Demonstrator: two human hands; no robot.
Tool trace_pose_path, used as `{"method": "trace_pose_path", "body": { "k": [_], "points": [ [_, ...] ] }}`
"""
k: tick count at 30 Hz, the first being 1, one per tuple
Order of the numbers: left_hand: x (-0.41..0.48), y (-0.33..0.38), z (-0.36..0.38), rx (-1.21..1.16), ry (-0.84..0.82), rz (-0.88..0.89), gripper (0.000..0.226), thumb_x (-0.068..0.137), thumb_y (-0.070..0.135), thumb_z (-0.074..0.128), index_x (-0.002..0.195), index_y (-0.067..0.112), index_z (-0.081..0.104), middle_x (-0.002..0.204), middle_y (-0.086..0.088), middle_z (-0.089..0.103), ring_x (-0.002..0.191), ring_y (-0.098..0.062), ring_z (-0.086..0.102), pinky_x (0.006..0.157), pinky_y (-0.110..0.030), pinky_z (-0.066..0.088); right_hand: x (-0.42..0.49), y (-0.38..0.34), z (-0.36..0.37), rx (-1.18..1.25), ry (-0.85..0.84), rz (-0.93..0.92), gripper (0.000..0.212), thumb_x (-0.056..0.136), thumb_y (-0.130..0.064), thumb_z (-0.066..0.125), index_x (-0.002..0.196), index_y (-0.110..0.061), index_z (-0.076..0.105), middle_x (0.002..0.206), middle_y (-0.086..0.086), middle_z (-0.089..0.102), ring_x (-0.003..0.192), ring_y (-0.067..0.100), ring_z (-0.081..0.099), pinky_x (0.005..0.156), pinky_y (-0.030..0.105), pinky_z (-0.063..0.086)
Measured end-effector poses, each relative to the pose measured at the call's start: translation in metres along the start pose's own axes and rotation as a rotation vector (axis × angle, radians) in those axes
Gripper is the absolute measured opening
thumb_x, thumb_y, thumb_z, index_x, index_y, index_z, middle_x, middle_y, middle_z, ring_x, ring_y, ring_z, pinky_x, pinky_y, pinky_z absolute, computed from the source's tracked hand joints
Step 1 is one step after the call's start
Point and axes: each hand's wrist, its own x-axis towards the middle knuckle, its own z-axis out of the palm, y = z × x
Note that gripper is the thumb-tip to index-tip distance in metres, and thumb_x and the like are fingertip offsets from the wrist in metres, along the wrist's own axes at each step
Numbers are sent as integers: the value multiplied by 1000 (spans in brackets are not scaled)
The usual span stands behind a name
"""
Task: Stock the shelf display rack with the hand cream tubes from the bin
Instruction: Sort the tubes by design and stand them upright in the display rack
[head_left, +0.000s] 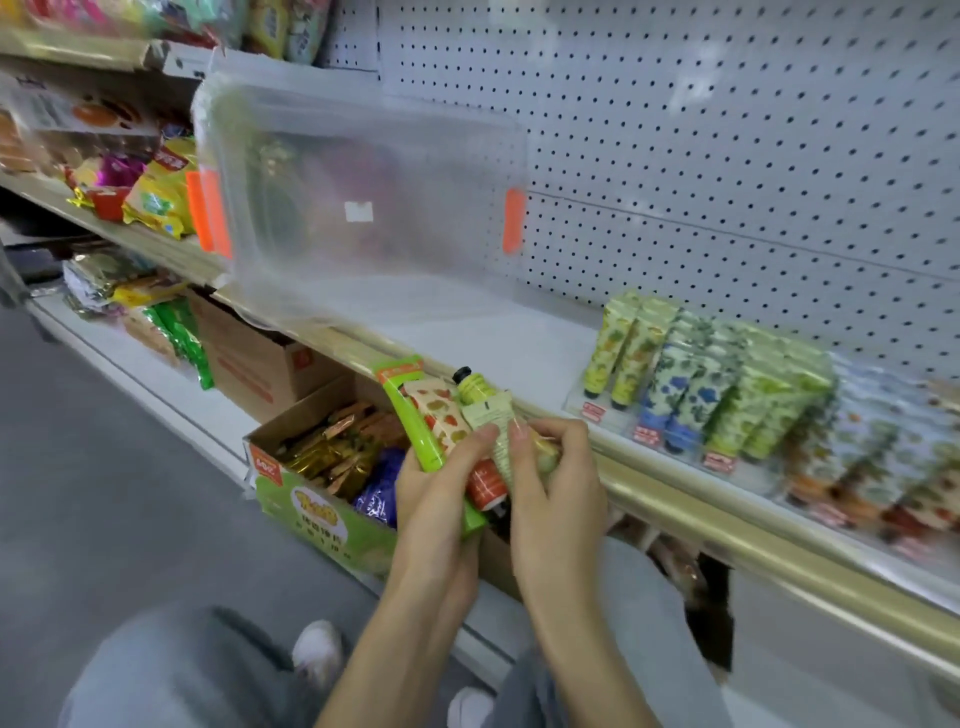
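My left hand (434, 480) grips a bunch of hand cream tubes (441, 415) in front of the shelf edge: a green one, one with red and orange print, and a pale green one with a black cap. My right hand (550, 467) pinches the pale green tube (485, 408) in that bunch. The clear display rack (592, 402) stands on the white shelf (519, 343) to the right, filled with rows of upright tubes in green, blue and orange prints. The clear plastic bin (363, 208) with orange latches lies tipped on its side on the shelf, upper left.
A gold rail (675, 499) runs along the shelf's front edge. Below it sit an open green snack carton (322, 499) and a brown carton (254, 358). Snack bags (150, 202) fill the shelves at left. White pegboard (727, 156) backs the shelf. My knees and shoes are below.
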Motion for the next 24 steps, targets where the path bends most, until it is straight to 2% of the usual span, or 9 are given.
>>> {"method": "trace_pose_path", "body": {
  "k": [2,4,7,10,14,16,19,21,24],
  "points": [
    [-12,-10,14,2,-28,-9,39,68,13,75,106,5,68,96,-14,74,84,-25,72,72,-35,57,3,2,-20,-17,40,-30,15,88,-45,54,92,-30,53,92,-9,61,82,5,58,70,28,48],
    [-23,-17,27,-2,-60,-38,43,63,17,76,104,5,70,93,-12,75,79,-22,72,62,-29,56,6,4,-39,-27,74,-67,11,87,-41,58,90,-31,55,92,-10,60,81,-2,54,68,13,41],
    [-34,-28,39,35,-61,-83,33,72,13,74,104,6,71,96,-14,75,84,-27,72,69,-34,57,5,8,-64,32,97,-73,6,88,-30,60,87,-35,58,94,-11,61,88,-7,53,71,4,36],
    [-40,-36,46,54,-57,-144,29,77,10,72,105,4,70,96,-17,74,80,-28,72,69,-34,57,1,14,-79,112,105,-44,16,91,-22,58,90,-38,60,99,-11,63,93,-9,54,74,3,37],
    [-39,-46,51,61,-47,-213,30,75,12,73,104,6,69,93,-16,75,75,-28,72,65,-36,56,2,25,-88,200,130,6,17,92,-19,57,104,-25,67,105,-9,64,95,-13,56,75,0,41],
    [-35,-50,52,73,-44,-214,28,74,11,73,102,6,70,90,-16,75,74,-28,72,65,-37,56,4,31,-88,237,146,25,18,93,-18,56,106,-21,68,104,-5,66,92,-7,60,73,6,46],
    [-30,-52,53,63,-47,-215,31,68,8,74,99,6,70,87,-15,75,70,-26,73,56,-33,57,6,37,-85,262,182,38,17,93,-20,57,99,-10,70,94,7,67,79,6,59,66,16,45],
    [-25,-52,50,57,-33,-230,37,64,11,75,100,6,70,89,-15,75,72,-27,73,57,-35,58,7,38,-80,274,201,23,18,92,-19,58,93,-5,69,87,10,65,72,6,54,62,12,42],
    [-16,-47,43,68,-18,-249,34,68,13,74,101,8,70,91,-14,75,70,-28,71,54,-34,57,10,37,-70,289,182,11,16,91,-20,58,83,-9,67,79,5,62,64,0,51,57,8,39]
  ]
}}
